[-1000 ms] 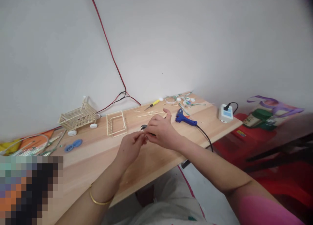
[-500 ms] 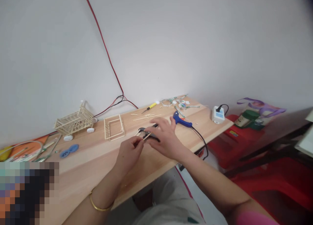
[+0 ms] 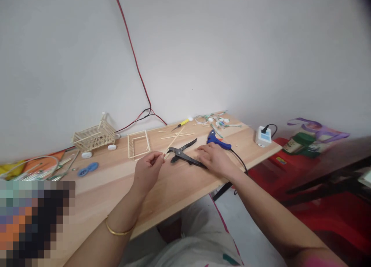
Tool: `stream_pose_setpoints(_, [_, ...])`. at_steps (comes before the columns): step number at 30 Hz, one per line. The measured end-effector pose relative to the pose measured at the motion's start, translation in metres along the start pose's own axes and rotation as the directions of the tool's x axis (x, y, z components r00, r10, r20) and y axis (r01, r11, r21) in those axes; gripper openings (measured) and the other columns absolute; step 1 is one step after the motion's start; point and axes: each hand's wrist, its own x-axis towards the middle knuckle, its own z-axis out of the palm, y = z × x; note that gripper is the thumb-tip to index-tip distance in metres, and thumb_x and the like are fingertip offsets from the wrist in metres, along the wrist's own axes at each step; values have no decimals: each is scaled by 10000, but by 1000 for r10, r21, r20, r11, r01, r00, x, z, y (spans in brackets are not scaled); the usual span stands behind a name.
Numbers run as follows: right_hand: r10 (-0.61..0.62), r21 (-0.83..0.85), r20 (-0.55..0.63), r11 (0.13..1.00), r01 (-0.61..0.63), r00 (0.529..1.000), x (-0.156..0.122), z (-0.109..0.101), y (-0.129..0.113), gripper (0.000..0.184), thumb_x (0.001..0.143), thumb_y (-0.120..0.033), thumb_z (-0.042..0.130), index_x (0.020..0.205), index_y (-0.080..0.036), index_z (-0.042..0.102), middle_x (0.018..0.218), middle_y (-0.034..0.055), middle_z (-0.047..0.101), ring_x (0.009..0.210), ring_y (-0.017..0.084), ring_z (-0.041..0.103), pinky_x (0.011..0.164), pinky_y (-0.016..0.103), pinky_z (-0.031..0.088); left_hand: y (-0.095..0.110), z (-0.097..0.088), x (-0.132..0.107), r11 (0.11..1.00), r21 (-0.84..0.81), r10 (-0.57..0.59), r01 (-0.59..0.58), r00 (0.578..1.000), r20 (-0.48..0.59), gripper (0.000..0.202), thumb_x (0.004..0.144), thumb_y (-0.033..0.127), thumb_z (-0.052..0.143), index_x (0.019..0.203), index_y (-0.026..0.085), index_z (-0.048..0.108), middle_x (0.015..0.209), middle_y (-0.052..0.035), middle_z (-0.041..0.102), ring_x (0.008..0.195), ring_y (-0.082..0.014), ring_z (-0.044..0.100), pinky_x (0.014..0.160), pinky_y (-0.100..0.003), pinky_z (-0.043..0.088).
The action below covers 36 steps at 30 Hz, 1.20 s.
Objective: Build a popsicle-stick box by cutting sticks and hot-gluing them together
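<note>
My left hand (image 3: 147,170) pinches the near end of a thin wooden stick (image 3: 174,140) that slants up and away over the wooden table (image 3: 116,182). Just to its right lie black pliers (image 3: 185,154) with their handles spread apart. My right hand (image 3: 216,158) rests on the near handle of the pliers, fingers curled over it. A blue glue gun (image 3: 218,140) lies just behind my right hand, its black cord running off the table edge.
A stick frame (image 3: 138,144) and a small stick cart (image 3: 92,135) stand at the back left. Loose sticks, a yellow screwdriver (image 3: 180,124), white and blue caps and wire scraps lie around. A white power strip (image 3: 263,136) sits at the right end. Red stools stand at the right.
My hands have drawn apart. The right hand slid right onto the pliers' handle, which now lie in full view with handles spread. The left hand keeps the stick, now raised and slanted.
</note>
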Motion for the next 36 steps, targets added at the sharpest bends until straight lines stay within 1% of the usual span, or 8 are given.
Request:
stream_pose_setpoints(6, [-126, -26, 286, 990, 139, 950, 31, 3, -12, 1092, 550, -627, 691, 1438, -216, 205, 1469, 176, 193, 1329, 387, 165, 1005, 506, 206, -4, -8, 5, 997, -72, -19, 15, 998, -55, 216, 748, 348, 554, 760, 158, 656, 655, 8, 613, 555, -92, 486, 557, -195, 379])
stream_pose_setpoints(8, [-131, -36, 354, 987, 154, 926, 40, -3, -4, 1169, 503, -693, 678, 1443, -205, 183, 1446, 193, 246, 1314, 391, 202, 994, 508, 220, -5, -8, 5, 997, -79, -20, 16, 998, -53, 215, 747, 350, 559, 738, 157, 651, 645, 10, 602, 552, -91, 476, 559, -197, 377])
stream_pose_setpoints(12, [91, -207, 176, 977, -54, 980, 30, -14, 13, 822, 674, -737, 505, 1258, -158, 494, 1172, 213, 529, 1113, 393, 417, 879, 513, 309, -4, -7, 4, 993, -115, -14, 10, 999, -35, 213, 749, 351, 560, 709, 156, 637, 603, 20, 571, 537, -89, 453, 544, -197, 362])
stream_pose_setpoints(15, [276, -271, 80, 931, -246, 958, 14, -16, 19, 663, 756, -714, 412, 1042, -157, 631, 1021, 205, 585, 1007, 389, 466, 797, 515, 346, -4, -4, 3, 991, -135, -21, 22, 1000, 3, 207, 751, 341, 559, 725, 155, 646, 609, 17, 583, 549, -94, 468, 548, -199, 364])
stream_pose_setpoints(19, [41, -103, 141, 994, -26, 989, 11, -12, 6, 705, 745, -679, 480, 1244, -181, 514, 1223, 181, 510, 1143, 345, 421, 890, 462, 347, -4, -1, 2, 988, -149, -36, 40, 999, 30, 205, 754, 338, 559, 759, 156, 652, 648, 10, 606, 589, -101, 501, 587, -202, 382])
stream_pose_setpoints(23, [-204, -24, 314, 975, 222, 927, 36, -4, -9, 1067, 584, -717, 608, 1436, -208, 216, 1477, 168, 204, 1338, 375, 163, 1007, 520, 224, -5, -1, 3, 978, -202, -45, 49, 999, 24, 202, 749, 335, 557, 697, 151, 620, 610, 21, 571, 558, -88, 473, 561, -195, 368])
stream_pose_setpoints(28, [-244, -58, 454, 952, 301, 857, 67, 6, -10, 1107, 493, -689, 680, 1401, -184, 301, 1324, 194, 409, 1239, 392, 329, 981, 512, 262, -9, 0, 5, 944, -315, -79, 95, 995, 62, 222, 742, 358, 567, 697, 142, 599, 625, 17, 555, 527, -72, 420, 529, -197, 352])
stream_pose_setpoints(36, [-102, -80, 310, 988, 133, 945, 50, -17, 5, 710, 602, -507, 665, 1233, -232, 491, 1093, 135, 526, 1036, 335, 493, 913, 484, 314, -15, -1, 9, 743, -644, -145, 183, 983, 112, 214, 705, 332, 647, 744, 123, 616, 611, 14, 552, 492, -51, 388, 498, -197, 294])
